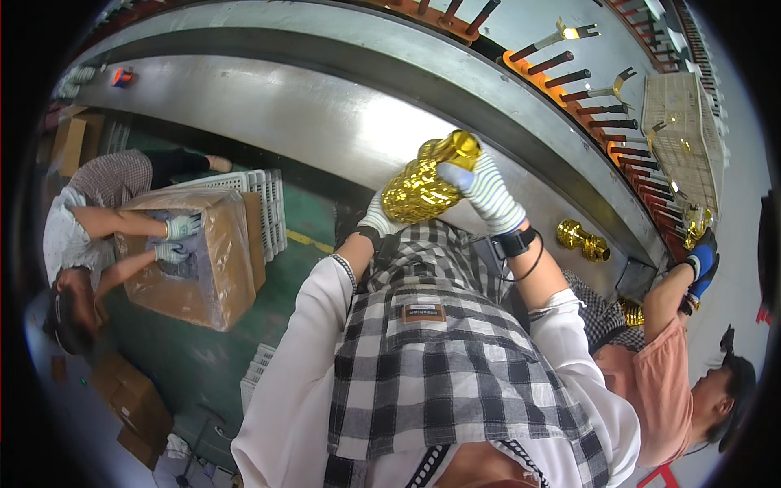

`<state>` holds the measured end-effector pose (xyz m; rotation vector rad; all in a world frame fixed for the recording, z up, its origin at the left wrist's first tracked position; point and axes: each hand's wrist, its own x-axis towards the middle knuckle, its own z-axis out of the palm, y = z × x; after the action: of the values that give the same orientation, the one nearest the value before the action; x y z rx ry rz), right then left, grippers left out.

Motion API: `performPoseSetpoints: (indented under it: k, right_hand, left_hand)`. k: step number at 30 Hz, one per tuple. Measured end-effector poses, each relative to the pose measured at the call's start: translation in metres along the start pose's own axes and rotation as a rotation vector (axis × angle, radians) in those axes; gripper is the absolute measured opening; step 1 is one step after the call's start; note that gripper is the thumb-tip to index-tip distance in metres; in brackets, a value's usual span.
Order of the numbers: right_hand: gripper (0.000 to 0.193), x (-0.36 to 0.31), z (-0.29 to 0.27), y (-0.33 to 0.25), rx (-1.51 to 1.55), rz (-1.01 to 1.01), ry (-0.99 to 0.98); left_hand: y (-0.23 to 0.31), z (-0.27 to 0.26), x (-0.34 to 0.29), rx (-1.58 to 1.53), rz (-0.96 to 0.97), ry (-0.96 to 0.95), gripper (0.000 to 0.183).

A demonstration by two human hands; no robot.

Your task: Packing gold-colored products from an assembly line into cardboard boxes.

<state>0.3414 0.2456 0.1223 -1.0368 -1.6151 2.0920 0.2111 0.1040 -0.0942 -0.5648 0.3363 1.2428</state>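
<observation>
A shiny gold vase-like piece (419, 189), with a dimpled body and a flared smooth end, lies tilted between my two gloved hands above my lap. My left hand (377, 216), in a striped glove, is closed round its lower left end; the fingers are partly hidden behind it. My right hand (486, 193), in a striped glove with bluish fingertips, grips the narrower upper end. To the right, a similar gold piece (582, 240) lies on its side on the metal ledge.
Before me runs a long metal bench (285, 102), with a small orange roll (123, 77) far left. Beyond it stands a row of dark-tipped spindles (569, 77) and a pale crate (679, 122). At left, a person reaches into a carton (224, 264); at right, a blue-gloved co-worker (659, 358) handles gold pieces.
</observation>
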Motion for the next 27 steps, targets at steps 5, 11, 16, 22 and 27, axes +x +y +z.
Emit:
performPoseSetpoints:
  k: [5,11,16,22,27]
  right_hand:
    - [0.056,-0.017,0.004,0.016,0.234,-0.070,0.082]
    - [0.077,-0.059,0.052,0.020,0.460,0.050,0.195]
    - [0.078,-0.025,0.070,-0.025,0.666,0.027,0.192]
    - [0.076,-0.028,0.048,-0.026,0.719,0.008,0.229]
    - [0.077,-0.027,0.044,-0.033,0.714,0.035,0.257]
  left_hand:
    - [0.018,-0.039,-0.050,0.179,0.075,0.126,0.063]
    - [0.051,-0.054,-0.152,0.394,0.270,0.019,0.058]
    - [0.109,0.029,-0.210,0.503,0.398,-0.005,0.055]
    - [0.108,0.050,-0.203,0.542,0.428,0.033,0.052]
    - [0.103,0.052,-0.197,0.571,0.457,0.077,0.055]
